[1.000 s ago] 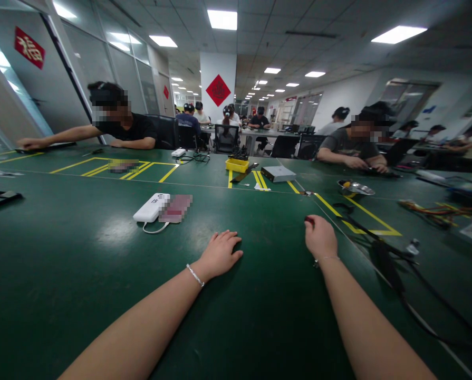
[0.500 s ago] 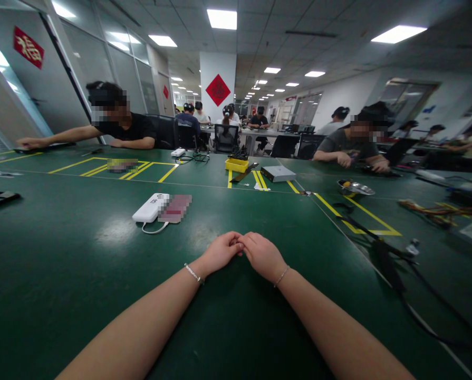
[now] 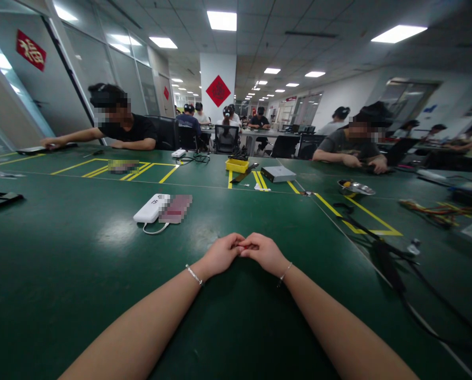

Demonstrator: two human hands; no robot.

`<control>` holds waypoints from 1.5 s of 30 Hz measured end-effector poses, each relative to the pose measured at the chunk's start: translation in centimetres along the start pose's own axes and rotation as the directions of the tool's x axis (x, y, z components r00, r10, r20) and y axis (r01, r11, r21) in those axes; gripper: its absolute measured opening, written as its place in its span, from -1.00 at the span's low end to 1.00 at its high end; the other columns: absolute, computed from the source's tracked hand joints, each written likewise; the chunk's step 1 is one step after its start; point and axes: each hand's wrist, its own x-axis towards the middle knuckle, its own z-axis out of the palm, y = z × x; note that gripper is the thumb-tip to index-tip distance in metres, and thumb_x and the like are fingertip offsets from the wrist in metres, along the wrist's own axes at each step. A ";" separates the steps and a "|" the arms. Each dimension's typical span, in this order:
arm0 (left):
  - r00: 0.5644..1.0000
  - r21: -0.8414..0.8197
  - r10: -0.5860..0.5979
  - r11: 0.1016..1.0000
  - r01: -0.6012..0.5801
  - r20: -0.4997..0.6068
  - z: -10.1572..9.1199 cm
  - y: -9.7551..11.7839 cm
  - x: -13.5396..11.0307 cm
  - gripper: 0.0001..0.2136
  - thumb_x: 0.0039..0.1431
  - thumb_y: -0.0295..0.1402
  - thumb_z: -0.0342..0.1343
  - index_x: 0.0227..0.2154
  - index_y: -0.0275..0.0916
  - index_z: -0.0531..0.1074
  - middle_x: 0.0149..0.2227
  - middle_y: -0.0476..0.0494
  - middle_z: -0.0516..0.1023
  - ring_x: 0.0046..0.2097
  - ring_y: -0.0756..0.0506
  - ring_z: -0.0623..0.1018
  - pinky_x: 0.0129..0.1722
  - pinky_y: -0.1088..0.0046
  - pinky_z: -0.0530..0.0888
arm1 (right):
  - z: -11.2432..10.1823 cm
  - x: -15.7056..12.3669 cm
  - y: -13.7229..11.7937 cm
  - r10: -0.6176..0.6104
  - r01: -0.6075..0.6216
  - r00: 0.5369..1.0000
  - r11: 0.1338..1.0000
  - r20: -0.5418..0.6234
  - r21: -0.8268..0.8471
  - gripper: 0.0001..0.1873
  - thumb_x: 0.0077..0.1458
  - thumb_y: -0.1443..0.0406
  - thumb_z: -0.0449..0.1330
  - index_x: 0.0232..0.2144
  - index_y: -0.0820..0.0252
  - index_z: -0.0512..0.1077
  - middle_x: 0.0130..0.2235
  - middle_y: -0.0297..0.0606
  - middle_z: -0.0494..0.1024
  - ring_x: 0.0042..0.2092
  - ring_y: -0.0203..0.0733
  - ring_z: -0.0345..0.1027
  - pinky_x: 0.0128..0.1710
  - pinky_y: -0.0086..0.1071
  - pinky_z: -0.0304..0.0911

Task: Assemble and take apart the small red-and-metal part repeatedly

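Centrally, a small reddish item [image 3: 242,247], mostly hidden, shows between the meeting fingertips of the left hand [image 3: 221,255] and the right hand [image 3: 265,255], well in from the far edge of the green worktop [image 3: 81,285]. The fingers of both hands bend inward and touch; whether either hand grasps the item cannot be told. Toward the left edge, a white power bank [image 3: 152,208] lies beside a blurred flat object [image 3: 176,208], with a white cable [image 3: 155,233] looping at their near ends. Near the far edge stand a yellow tray [image 3: 237,166] and, to its right, a grey box [image 3: 278,173]. Toward the right edge lie a metal dish [image 3: 361,187] and a black cable [image 3: 389,266].
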 end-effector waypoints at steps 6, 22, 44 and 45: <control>1.000 0.054 -0.007 0.999 0.007 -0.008 0.2 0.3 0.0 -0.80 0.03 -0.43 -0.09 -0.25 -0.23 0.33 -0.38 -0.02 0.48 -0.39 0.02 0.44 -0.37 0.53 0.35 | 0.0 0.3 0.6 0.087 -0.093 0.995 0.972 0.040 0.216 -0.82 -0.18 0.27 0.19 -0.42 0.16 0.45 -0.39 -0.32 0.38 -0.38 -0.32 0.30 -0.32 -0.40 0.22; 0.978 -0.082 -0.126 0.990 0.114 -0.168 -0.6 -0.3 0.3 -0.81 0.05 -0.37 -0.09 -0.28 -0.23 0.34 -0.36 -0.04 0.45 -0.37 0.02 0.43 -0.32 0.49 0.34 | -16.4 -6.9 11.9 0.512 -0.888 0.452 0.335 -0.730 -0.315 -0.72 -0.24 0.37 0.04 -0.43 0.23 0.48 -0.33 0.04 0.44 -0.33 0.04 0.31 -0.42 -0.20 0.15; 0.988 -0.661 -0.154 0.742 0.111 -0.007 -0.9 -0.5 0.4 -0.78 0.04 -0.31 0.02 -0.27 -0.31 0.31 -0.43 -0.09 0.45 -0.42 0.06 0.43 -0.45 0.58 0.27 | -0.2 0.2 -1.1 0.436 -0.264 0.897 0.397 0.072 0.879 -0.80 -0.27 0.30 0.27 -0.51 0.21 0.36 -0.54 -0.40 0.37 -0.49 -0.42 0.25 -0.40 -0.46 0.18; 0.988 -0.655 -0.153 0.748 0.109 -0.010 -0.8 -0.6 0.5 -0.79 0.04 -0.31 0.02 -0.27 -0.31 0.32 -0.45 -0.08 0.44 -0.42 0.06 0.43 -0.45 0.58 0.27 | 0.2 0.2 -1.2 0.429 -0.266 0.899 0.379 0.087 0.886 -0.81 -0.28 0.32 0.28 -0.52 0.22 0.35 -0.54 -0.41 0.37 -0.49 -0.42 0.25 -0.40 -0.46 0.18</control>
